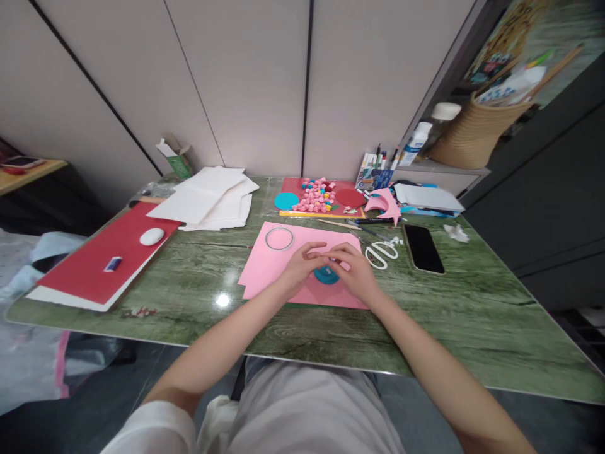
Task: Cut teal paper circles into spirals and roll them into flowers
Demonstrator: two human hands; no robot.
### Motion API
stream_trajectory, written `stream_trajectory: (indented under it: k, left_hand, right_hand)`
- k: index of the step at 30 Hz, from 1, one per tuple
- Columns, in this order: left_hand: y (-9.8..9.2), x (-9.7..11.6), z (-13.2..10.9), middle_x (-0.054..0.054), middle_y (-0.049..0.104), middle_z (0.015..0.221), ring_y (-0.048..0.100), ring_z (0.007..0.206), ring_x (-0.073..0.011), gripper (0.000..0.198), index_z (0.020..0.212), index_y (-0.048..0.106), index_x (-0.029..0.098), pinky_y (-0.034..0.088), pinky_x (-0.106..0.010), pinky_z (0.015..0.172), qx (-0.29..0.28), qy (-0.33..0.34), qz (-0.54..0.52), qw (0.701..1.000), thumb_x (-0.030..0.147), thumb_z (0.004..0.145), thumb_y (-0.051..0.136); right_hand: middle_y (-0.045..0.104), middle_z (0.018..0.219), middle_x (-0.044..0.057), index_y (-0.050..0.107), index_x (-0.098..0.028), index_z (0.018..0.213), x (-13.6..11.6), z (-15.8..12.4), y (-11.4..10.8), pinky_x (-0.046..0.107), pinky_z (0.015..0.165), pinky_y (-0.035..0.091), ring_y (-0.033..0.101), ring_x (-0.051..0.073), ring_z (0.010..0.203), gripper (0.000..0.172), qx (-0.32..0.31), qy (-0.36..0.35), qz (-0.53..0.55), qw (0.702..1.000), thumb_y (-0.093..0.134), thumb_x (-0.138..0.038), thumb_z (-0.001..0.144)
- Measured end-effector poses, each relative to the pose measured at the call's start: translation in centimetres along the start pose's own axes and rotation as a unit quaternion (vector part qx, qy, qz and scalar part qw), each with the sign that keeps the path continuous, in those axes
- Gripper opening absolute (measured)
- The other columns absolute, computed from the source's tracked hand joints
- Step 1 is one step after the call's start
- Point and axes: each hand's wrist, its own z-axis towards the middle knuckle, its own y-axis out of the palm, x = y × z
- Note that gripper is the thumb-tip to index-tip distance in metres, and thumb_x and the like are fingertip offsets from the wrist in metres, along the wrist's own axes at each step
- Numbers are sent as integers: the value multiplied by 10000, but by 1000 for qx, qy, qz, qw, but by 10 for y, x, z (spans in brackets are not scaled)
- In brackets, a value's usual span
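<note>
Both of my hands rest on a pink paper sheet (283,265) in the middle of the green table (198,277). My left hand (302,265) and my right hand (352,271) meet fingertip to fingertip, pinching something tiny that I cannot make out. Just under the fingers lies a teal paper disc (326,275), partly covered by my right hand. A clear tape ring (279,238) sits on the pink sheet's far left corner.
White scissors (382,252) and a black phone (423,248) lie to the right. Behind are a red board with pink paper pieces (316,197), pens (373,221) and white sheets (212,197). A red board (94,258) with a white eraser sits left.
</note>
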Motion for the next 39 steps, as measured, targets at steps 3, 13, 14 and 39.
stream_trajectory:
  k: [3,13,14,39]
  left_hand:
    - [1,1,-1,-29,645,752,579,690,-107,468,1039,537,145,402,-253,695,1,10,10,1000,185,603,702]
    - [5,-1,0,-30,651,744,584,708,-126,419,954,568,140,407,-265,700,-35,2,10,999,205,573,732]
    - [5,-2,0,-29,647,744,581,706,-122,410,952,573,139,406,-259,694,-42,2,12,999,207,579,729]
    - [1,-2,0,-31,645,748,580,678,-108,456,1019,551,144,409,-253,682,18,10,-9,1000,210,599,715]
  right_hand:
    - [552,873,33,645,-250,943,2,0,1,316,749,446,540,168,842,219,12,2,-2,1000,514,-147,802]
    - [529,811,17,595,-199,677,-3,1,-2,299,685,438,528,152,751,50,56,29,32,998,615,-166,709]
    - [525,796,16,575,-195,651,-4,2,-2,298,691,433,527,157,767,74,55,26,32,998,619,-164,703]
    - [527,802,21,639,-239,894,-4,1,-5,298,666,430,520,154,721,143,20,12,-12,1000,557,-191,788]
